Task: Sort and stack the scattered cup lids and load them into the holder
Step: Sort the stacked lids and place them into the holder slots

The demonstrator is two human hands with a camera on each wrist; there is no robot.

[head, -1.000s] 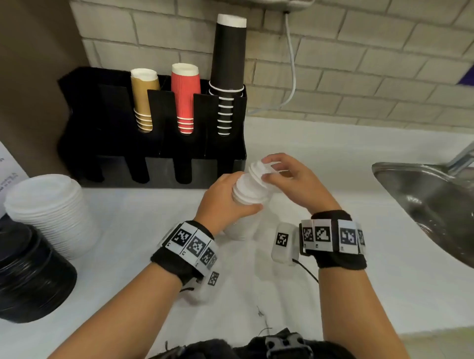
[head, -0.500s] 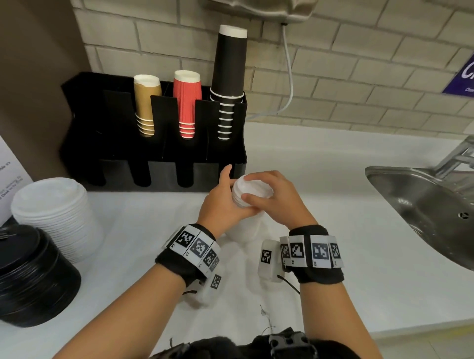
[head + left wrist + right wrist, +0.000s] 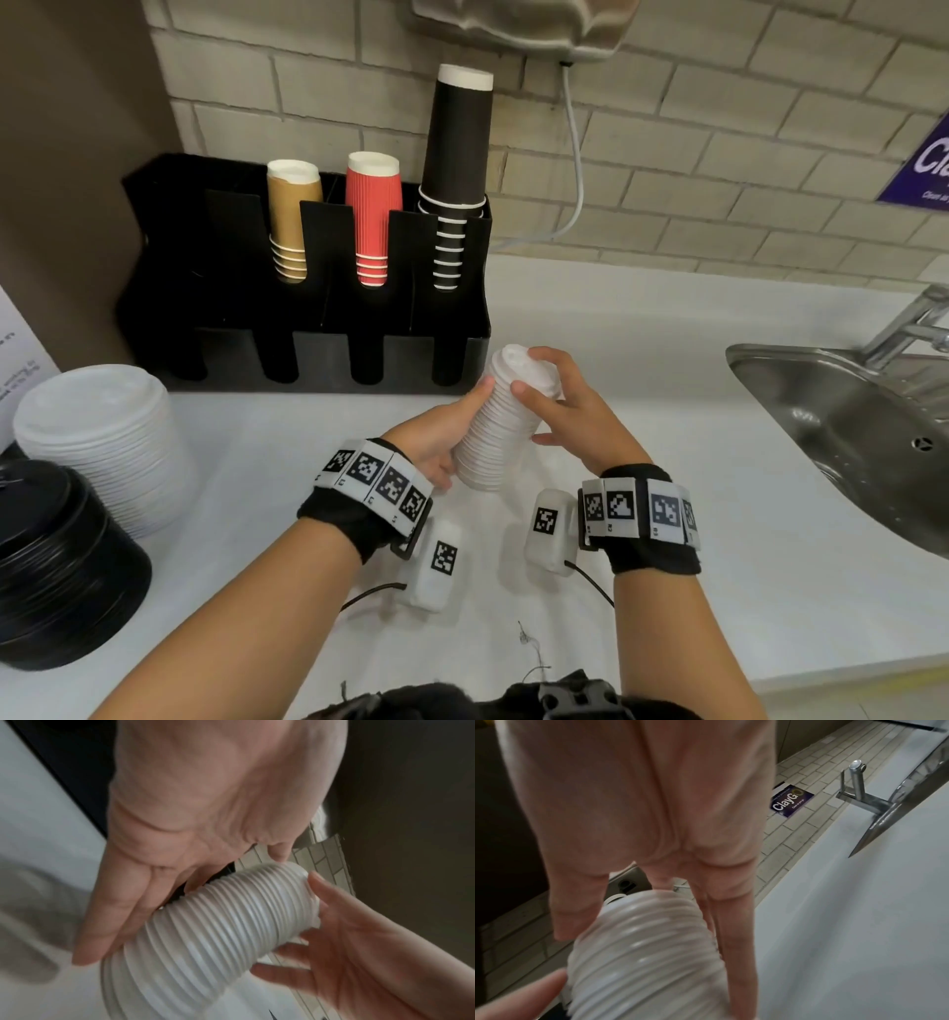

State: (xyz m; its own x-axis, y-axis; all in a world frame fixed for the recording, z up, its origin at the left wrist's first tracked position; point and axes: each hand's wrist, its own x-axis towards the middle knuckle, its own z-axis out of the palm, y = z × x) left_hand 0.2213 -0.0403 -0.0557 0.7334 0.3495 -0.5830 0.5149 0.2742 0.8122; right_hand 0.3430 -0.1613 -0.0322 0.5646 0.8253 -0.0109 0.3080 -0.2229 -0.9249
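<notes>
Our fingers (image 3: 518,390) wrap the tall ribbed stack of white plastic lids (image 3: 500,426) at frame centre, left hand (image 3: 436,452) cradling its base and right hand (image 3: 570,411) gripping the top, likely to keep it aligned. Beyond, upper left, stands the black slotted holder (image 3: 328,354), its front slots apparently vacant.

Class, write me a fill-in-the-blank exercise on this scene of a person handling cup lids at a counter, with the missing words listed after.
1. Both hands hold one tall stack of small ____ lids.
2. In the black cup holder, the tallest stack of cups is coloured ____.
3. The right hand grips the stack near its ____ end, the left hand lower down.
4. At the counter's right edge sits a metal ____.

Missing words: white; black; top; sink
</notes>
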